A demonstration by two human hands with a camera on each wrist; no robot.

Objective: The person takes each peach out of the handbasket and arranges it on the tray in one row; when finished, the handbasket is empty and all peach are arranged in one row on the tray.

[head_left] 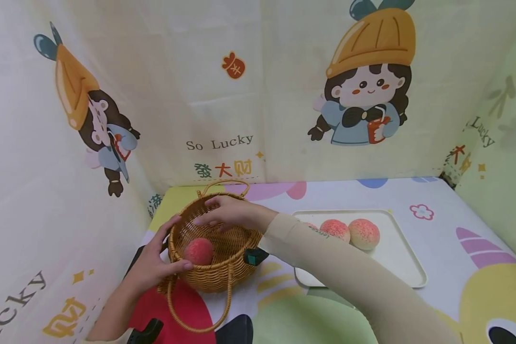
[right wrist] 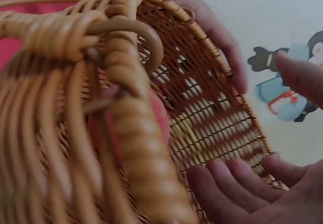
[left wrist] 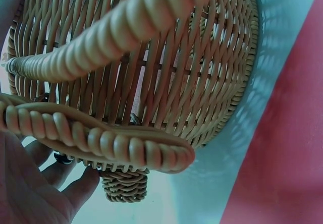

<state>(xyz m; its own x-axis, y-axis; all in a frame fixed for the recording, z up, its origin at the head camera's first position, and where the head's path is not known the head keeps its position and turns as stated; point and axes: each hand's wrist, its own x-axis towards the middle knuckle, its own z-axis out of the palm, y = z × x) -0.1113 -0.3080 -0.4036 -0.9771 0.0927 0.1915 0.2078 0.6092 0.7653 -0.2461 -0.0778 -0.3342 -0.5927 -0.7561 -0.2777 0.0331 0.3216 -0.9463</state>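
Observation:
A wicker basket (head_left: 217, 282) with two looped handles tilts on the table in the head view. Inside it lies a round, pinkish-red, peach-like fruit (head_left: 198, 251); in the right wrist view the basket rim partly hides this fruit (right wrist: 159, 115). My left hand (head_left: 152, 265) holds the basket's left side, with the thumb at the front rim. Its fingers lie against the outside in the right wrist view. Over the basket's mouth is my right hand (head_left: 230, 213), its fingers (right wrist: 214, 188) spread, loosely bent and holding nothing.
Right of the basket, a white tray (head_left: 395, 263) carries three pale pink, peach-like fruits (head_left: 364, 234), one mostly behind my right sleeve (head_left: 348, 267). A printed cloth (head_left: 284, 119) hangs behind the table and along both sides.

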